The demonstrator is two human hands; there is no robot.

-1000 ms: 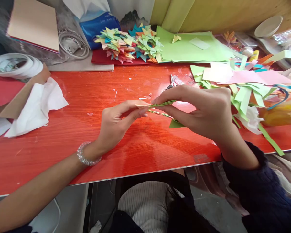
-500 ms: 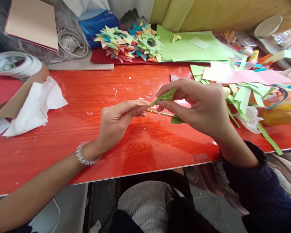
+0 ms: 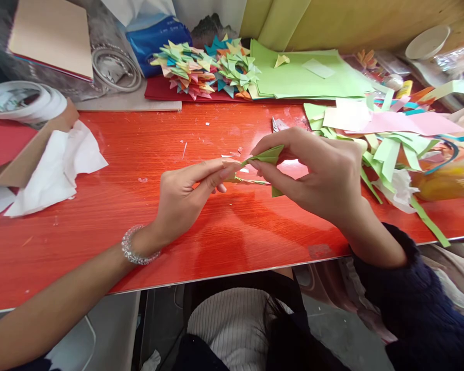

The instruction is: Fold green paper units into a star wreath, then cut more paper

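Left hand (image 3: 186, 188): grip pinches folded green paper (image 3: 269, 154) by its tip. Right hand (image 3: 320, 172): grip holds its wider part.

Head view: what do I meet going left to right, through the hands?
White sheet → bracelet → left hand → folded green paper → right hand → crumpled white scrap. The strip pile overlaps several of these sideways, so it's left out.
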